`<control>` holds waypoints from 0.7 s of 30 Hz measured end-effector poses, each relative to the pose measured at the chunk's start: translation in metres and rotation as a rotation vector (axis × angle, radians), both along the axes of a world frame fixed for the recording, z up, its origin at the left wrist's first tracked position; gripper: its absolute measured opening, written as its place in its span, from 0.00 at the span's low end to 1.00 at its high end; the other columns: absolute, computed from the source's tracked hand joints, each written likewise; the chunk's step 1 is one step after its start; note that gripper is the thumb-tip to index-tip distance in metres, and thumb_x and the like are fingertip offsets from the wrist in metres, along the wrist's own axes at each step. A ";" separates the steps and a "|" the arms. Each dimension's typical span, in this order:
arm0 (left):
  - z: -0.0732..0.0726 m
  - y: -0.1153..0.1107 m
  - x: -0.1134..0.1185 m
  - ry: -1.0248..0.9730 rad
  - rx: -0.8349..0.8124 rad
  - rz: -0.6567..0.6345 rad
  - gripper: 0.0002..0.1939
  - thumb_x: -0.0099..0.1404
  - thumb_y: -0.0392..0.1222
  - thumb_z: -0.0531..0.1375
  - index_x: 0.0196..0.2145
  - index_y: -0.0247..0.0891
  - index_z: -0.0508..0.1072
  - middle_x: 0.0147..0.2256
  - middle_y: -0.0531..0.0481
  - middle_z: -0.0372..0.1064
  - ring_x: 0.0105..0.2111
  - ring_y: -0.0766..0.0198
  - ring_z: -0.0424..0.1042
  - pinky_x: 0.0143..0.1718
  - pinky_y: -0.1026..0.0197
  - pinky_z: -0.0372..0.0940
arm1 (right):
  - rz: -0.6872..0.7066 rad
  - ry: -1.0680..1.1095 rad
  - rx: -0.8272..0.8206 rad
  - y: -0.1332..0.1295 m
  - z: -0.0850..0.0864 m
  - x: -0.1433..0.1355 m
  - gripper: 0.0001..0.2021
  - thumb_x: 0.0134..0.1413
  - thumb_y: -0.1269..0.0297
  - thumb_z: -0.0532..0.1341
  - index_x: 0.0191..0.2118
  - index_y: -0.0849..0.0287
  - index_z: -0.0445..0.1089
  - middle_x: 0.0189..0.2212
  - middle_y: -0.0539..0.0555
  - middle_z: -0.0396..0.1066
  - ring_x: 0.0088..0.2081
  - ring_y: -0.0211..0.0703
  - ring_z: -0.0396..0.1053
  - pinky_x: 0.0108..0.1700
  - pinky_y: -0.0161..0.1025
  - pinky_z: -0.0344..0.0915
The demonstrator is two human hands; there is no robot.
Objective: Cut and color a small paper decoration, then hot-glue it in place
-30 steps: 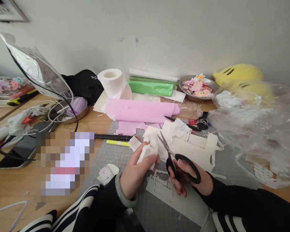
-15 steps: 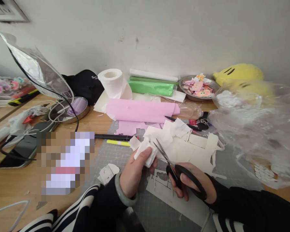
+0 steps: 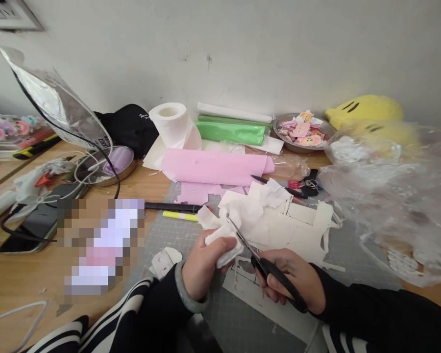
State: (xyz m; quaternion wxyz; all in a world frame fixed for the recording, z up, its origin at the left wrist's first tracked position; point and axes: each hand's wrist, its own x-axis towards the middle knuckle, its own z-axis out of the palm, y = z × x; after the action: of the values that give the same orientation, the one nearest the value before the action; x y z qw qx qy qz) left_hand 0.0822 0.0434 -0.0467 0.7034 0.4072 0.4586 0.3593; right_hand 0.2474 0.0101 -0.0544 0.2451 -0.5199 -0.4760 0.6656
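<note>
Between the thumb and fingers of my left hand (image 3: 205, 257) is a folded wad of white tissue (image 3: 225, 249). My right hand (image 3: 292, 274) grips black-handled scissors (image 3: 266, 267), whose blades point up and left and meet the upper edge of the wad. How far the blades are apart is hard to tell there. Loose white tissue scraps (image 3: 250, 208) lie just beyond the blades. Under my hands, a cut white sheet with black lines (image 3: 257, 299) rests on the grey cutting mat (image 3: 220, 314).
Behind stand a white tissue roll (image 3: 172, 127), pink sheet material (image 3: 216, 166), green packs (image 3: 230, 132) and a metal bowl of cutouts (image 3: 303, 135). Crumpled clear plastic (image 3: 393, 196) fills the right. A phone (image 3: 33, 220) and a glue gun (image 3: 36, 181) lie at left.
The scissors have moved slightly left onto the tissue wad, and their handles have come closer together. My left hand has tilted the wad and lowered it a little.
</note>
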 end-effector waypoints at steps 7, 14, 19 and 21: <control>0.003 0.000 0.002 0.034 -0.034 0.045 0.15 0.47 0.46 0.57 0.11 0.38 0.57 0.09 0.58 0.49 0.12 0.74 0.48 0.17 0.65 0.45 | 0.027 -0.114 0.086 -0.002 -0.004 0.000 0.17 0.35 0.54 0.63 0.16 0.60 0.57 0.12 0.45 0.53 0.17 0.29 0.50 0.18 0.30 0.47; -0.002 -0.001 0.000 0.035 -0.079 0.103 0.13 0.44 0.45 0.59 0.14 0.36 0.60 0.11 0.58 0.50 0.13 0.74 0.48 0.16 0.66 0.43 | 0.086 -0.202 0.146 -0.007 -0.003 0.003 0.14 0.35 0.64 0.63 0.17 0.59 0.54 0.14 0.44 0.51 0.19 0.29 0.49 0.20 0.30 0.47; -0.006 -0.001 -0.003 0.016 -0.096 0.079 0.12 0.43 0.45 0.60 0.16 0.34 0.62 0.15 0.56 0.53 0.16 0.73 0.52 0.19 0.66 0.48 | 0.083 -0.243 0.102 -0.005 0.009 0.000 0.18 0.32 0.62 0.64 0.16 0.59 0.51 0.13 0.42 0.49 0.19 0.28 0.47 0.20 0.30 0.45; -0.006 -0.001 -0.003 0.018 -0.097 0.086 0.12 0.43 0.45 0.60 0.16 0.34 0.62 0.15 0.56 0.53 0.17 0.72 0.53 0.19 0.66 0.48 | 0.078 -0.279 0.102 -0.004 0.012 0.000 0.17 0.31 0.62 0.64 0.15 0.58 0.51 0.13 0.42 0.47 0.18 0.27 0.46 0.20 0.30 0.43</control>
State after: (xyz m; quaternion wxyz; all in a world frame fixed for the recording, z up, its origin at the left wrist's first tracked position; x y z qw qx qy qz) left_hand 0.0795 0.0426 -0.0523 0.7021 0.3555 0.4989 0.3630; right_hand 0.2470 0.0062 -0.0425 0.1768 -0.5753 -0.5585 0.5709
